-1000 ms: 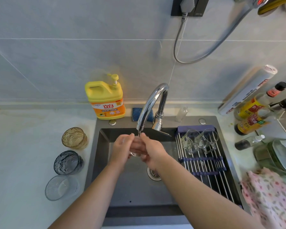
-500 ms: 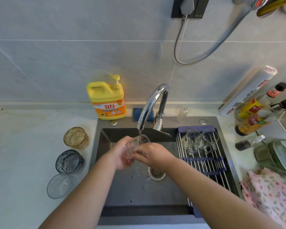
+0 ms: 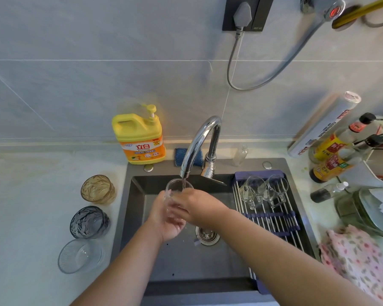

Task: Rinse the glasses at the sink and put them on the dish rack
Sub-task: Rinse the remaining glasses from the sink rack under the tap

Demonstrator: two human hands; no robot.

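A clear glass (image 3: 177, 191) stands mouth up under the running tap (image 3: 197, 142) over the dark sink (image 3: 139, 195). My left hand (image 3: 164, 219) cups it from below and the left. My right hand (image 3: 197, 206) grips its right side with curled fingers. Water streams from the spout into the glass. On the roll-up dish rack (image 3: 274, 217) over the sink's right side lie two clear glasses (image 3: 263, 191) on their sides. An amber glass (image 3: 97, 189), a dark grey glass (image 3: 89, 221) and a clear glass (image 3: 81, 256) stand on the counter to the left.
A yellow detergent bottle (image 3: 139, 138) and a blue sponge (image 3: 186, 156) stand behind the sink. Sauce bottles (image 3: 332, 160), a foil roll (image 3: 325, 124), plates (image 3: 372, 208) and a floral cloth (image 3: 360, 261) crowd the right counter. The drain (image 3: 207, 235) lies below my hands.
The glass has turned mouth up beneath the spout and water now runs into it. Both hands shifted slightly while keeping hold of it.
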